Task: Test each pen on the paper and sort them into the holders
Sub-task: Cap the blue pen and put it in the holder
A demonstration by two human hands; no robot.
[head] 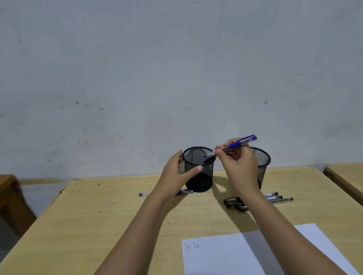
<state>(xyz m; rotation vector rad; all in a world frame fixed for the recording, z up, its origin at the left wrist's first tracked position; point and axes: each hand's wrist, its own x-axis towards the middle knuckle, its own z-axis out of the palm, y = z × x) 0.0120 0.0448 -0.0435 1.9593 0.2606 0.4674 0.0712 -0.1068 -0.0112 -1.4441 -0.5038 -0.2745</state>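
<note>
My left hand (177,175) wraps around the left black mesh holder (200,174) at the back of the table. My right hand (238,165) pinches a blue pen (240,143) over that holder's rim, tip end pointing down-left toward the opening. A second mesh holder (263,164) stands to the right, partly hidden behind my right hand. Another blue pen (144,194) lies left of the held holder, crossed by my left wrist. Several black pens (277,197) lie near the right holder. The white paper (226,260) with two small scribbles lies at the near edge.
The wooden table (97,227) butts against a grey wall. Another table's edge (357,179) is at the right, and a wooden piece of furniture (1,191) stands at the left.
</note>
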